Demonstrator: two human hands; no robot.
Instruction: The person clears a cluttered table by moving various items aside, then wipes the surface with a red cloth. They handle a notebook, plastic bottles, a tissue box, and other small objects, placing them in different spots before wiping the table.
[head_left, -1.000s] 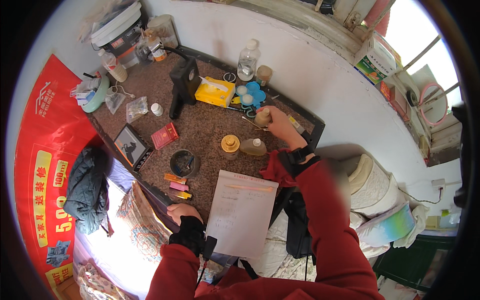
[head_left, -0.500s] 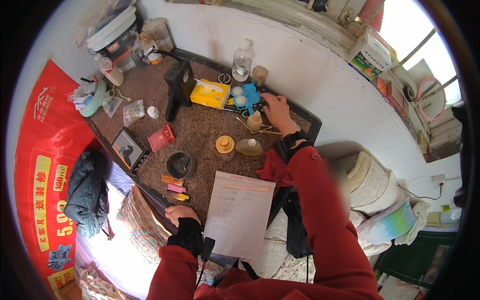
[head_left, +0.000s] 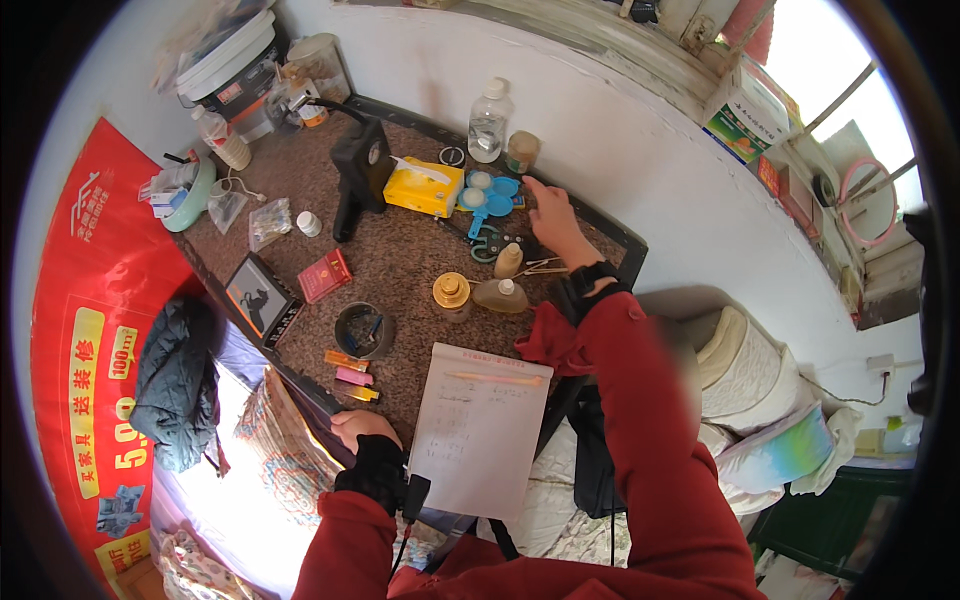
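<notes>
My right hand reaches over the far right of the table, index finger stretched out, holding nothing that I can see. Its fingertips are close to a blue plastic piece with round lobes and pale round parts. Beside it lie dark scissors with green handles; a small beige bottle stands by the wrist. A small lidded jar is just beyond the fingers. My left hand rests loosely on the near left table edge, fingers partly hard to make out, below several lighters.
A written-on paper pad with a pencil overhangs the near edge. Farther back stand a yellow tissue pack, a black device and a clear bottle. A round dark ashtray, a gold-capped bottle and a red packet sit mid-table.
The blue plastic piece has shifted and turned, and the scissors' green handles now show more fully. My right hand stays near it, fingers slightly farther out; my left hand has not moved.
</notes>
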